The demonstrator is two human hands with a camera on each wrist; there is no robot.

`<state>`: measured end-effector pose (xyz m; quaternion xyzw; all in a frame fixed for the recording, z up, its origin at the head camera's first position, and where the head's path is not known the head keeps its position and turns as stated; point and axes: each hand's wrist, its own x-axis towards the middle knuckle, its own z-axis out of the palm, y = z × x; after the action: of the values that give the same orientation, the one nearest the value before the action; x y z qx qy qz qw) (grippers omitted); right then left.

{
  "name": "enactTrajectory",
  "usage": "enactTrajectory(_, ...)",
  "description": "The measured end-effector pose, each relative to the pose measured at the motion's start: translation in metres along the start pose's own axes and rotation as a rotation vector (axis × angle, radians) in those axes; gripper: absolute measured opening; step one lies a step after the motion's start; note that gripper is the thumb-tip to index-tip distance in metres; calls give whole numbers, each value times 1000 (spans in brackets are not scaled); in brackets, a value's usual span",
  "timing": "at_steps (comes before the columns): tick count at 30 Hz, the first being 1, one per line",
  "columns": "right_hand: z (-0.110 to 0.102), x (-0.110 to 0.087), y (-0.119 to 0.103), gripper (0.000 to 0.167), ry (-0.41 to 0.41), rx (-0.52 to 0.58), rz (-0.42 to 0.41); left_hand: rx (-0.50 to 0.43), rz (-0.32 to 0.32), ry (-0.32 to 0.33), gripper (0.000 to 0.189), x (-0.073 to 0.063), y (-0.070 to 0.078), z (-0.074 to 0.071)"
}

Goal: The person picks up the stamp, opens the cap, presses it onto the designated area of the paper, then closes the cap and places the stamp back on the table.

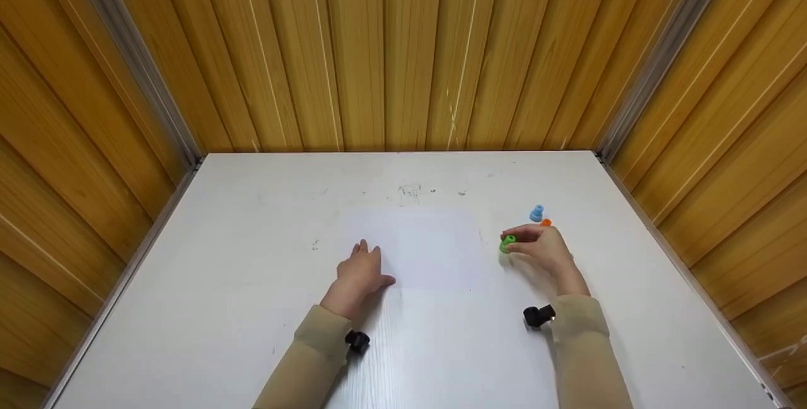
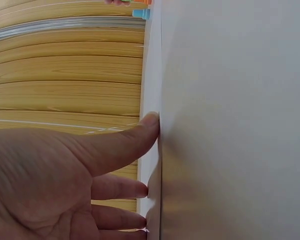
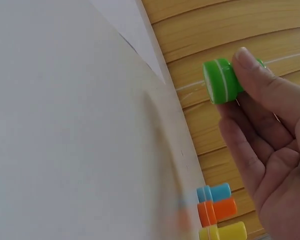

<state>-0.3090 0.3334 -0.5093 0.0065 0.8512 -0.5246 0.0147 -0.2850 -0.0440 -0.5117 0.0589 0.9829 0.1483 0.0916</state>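
A white sheet of paper (image 1: 432, 251) lies flat on the white table. My left hand (image 1: 361, 270) rests on the sheet's left edge, fingers straight and spread, holding nothing. Off the sheet's right side, my right hand (image 1: 547, 248) pinches a small green stamp (image 1: 507, 242) between thumb and fingers. In the right wrist view the green stamp (image 3: 220, 81) shows a wide round base with a pale seam, held above the table. Standing near that hand are a blue stamp (image 3: 217, 192), an orange stamp (image 3: 218, 211) and a yellow stamp (image 3: 225, 232); the head view hides the yellow one.
The white table (image 1: 239, 239) carries a few dark scuff marks (image 1: 410, 191) behind the sheet. Wood-patterned walls (image 1: 403, 50) enclose its back and sides. A black wrist camera (image 1: 357, 341) sits at the left cuff, another black camera (image 1: 538, 316) at the right.
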Motion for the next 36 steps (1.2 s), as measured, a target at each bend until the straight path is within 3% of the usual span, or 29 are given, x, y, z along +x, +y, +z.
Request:
enactTrajectory(15, 47, 9, -12, 34, 14, 182, -8, 50, 5, 34, 74, -2, 6, 0)
enactTrajectory(20, 57, 9, -18, 32, 18, 194, -22, 58, 75, 98, 67, -2, 9, -2)
enactTrajectory(23, 66, 8, -25, 31, 21, 229, -31, -112, 144, 136, 59, 1, 14, -2)
enactTrajectory(27, 84, 2, -36, 31, 27, 322, -72, -507, 207, 129, 49, 5, 24, 5)
enactTrajectory(29, 96, -1, -40, 30, 24, 377, -92, -659, 235, 139, 46, 6, 31, 9)
enactTrajectory(36, 133, -11, -48, 29, -14, 596, -102, -892, 347, 233, 33, 1, 43, 19)
